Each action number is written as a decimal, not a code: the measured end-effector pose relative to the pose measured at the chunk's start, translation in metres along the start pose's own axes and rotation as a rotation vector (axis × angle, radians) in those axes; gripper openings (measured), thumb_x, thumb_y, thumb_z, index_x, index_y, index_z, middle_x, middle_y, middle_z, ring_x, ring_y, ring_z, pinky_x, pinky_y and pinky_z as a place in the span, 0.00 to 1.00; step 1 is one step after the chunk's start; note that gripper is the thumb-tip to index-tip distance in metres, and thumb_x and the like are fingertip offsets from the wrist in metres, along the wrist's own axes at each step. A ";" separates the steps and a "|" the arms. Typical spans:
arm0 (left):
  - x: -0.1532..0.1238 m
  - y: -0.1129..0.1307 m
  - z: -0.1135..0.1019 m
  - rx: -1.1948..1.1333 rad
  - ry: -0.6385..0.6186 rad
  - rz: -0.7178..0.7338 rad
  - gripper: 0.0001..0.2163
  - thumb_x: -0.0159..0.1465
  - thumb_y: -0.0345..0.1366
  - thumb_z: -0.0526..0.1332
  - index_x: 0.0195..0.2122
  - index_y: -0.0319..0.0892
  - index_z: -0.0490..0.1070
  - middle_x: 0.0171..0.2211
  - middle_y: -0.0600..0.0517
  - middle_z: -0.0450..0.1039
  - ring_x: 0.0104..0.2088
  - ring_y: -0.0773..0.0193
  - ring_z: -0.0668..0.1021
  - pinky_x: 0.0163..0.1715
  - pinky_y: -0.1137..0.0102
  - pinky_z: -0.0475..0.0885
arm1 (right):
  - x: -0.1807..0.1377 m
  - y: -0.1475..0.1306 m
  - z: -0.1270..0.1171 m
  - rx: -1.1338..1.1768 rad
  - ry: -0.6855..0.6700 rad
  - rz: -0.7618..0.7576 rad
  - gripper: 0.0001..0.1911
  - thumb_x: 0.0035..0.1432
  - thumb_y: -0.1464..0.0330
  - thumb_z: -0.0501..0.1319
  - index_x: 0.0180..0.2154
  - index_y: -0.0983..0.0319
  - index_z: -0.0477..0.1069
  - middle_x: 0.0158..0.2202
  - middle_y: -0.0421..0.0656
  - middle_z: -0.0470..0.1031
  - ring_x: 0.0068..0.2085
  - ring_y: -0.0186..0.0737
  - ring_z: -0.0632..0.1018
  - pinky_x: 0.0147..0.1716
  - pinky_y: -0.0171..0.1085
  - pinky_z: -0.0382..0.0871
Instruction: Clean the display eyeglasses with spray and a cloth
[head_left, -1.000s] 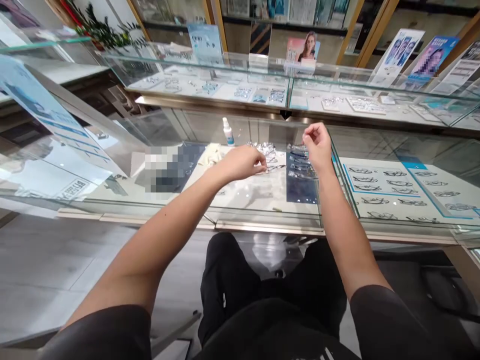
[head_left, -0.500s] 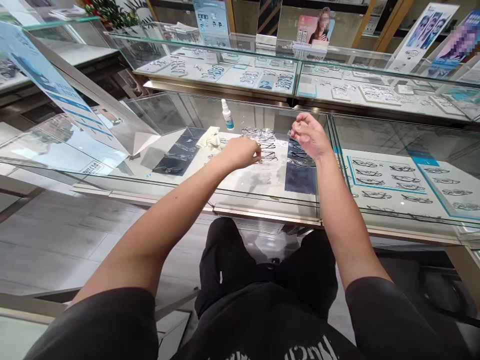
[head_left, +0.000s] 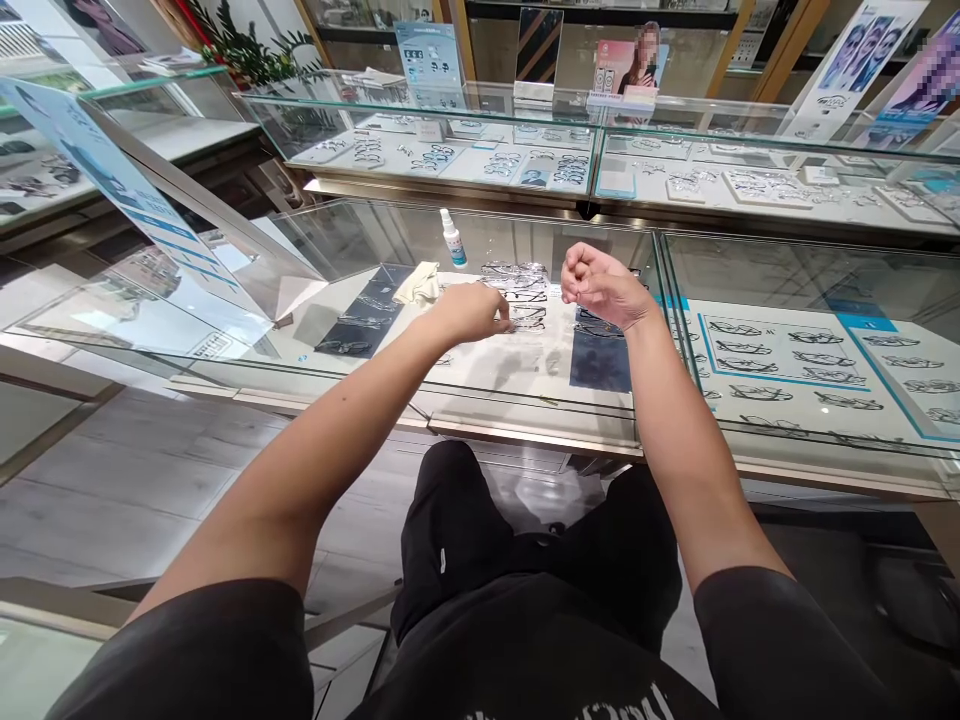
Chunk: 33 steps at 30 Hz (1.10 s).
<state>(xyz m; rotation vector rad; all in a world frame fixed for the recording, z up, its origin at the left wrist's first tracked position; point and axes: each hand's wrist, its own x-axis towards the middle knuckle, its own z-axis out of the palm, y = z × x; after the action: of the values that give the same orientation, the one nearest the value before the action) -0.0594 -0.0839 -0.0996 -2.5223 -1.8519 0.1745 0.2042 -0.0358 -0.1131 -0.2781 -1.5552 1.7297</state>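
Your left hand point(head_left: 480, 310), palm down with the fingers curled, is at the left end of the nearest eyeglasses point(head_left: 531, 318) in the middle column on the glass-topped bench point(head_left: 491, 378) — whether the fingertips are pinched on the frame, you cannot tell from here. More clear-lensed frames point(head_left: 516, 272) lie just beyond that pair. Your right hand point(head_left: 604, 285) is raised over the far part of the right dark mat point(head_left: 600, 373), its fingers bent in close to the thumb (anything between them is too small to make out), and dark frames point(head_left: 596, 326) lie on the mat just below it. Beyond your left hand stands a white spray bottle point(head_left: 453, 240); a crumpled pale yellow cloth point(head_left: 418, 285) sits nearer, beside the left dark mat point(head_left: 390, 285) — which carries frames too.
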 end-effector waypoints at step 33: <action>0.043 -0.021 -0.033 -0.689 0.394 0.038 0.10 0.61 0.42 0.67 0.34 0.43 0.85 0.35 0.46 0.82 0.37 0.54 0.80 0.40 0.62 0.71 | 0.000 -0.007 0.001 -0.041 0.184 -0.038 0.21 0.49 0.64 0.77 0.39 0.55 0.67 0.31 0.35 0.71 0.33 0.37 0.71 0.38 0.40 0.70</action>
<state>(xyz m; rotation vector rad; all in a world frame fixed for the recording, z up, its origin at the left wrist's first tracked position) -0.0636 -0.0343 -0.0688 -2.6723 -1.9143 -1.0520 0.2065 -0.0370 -0.1066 -0.4148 -1.4538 1.5969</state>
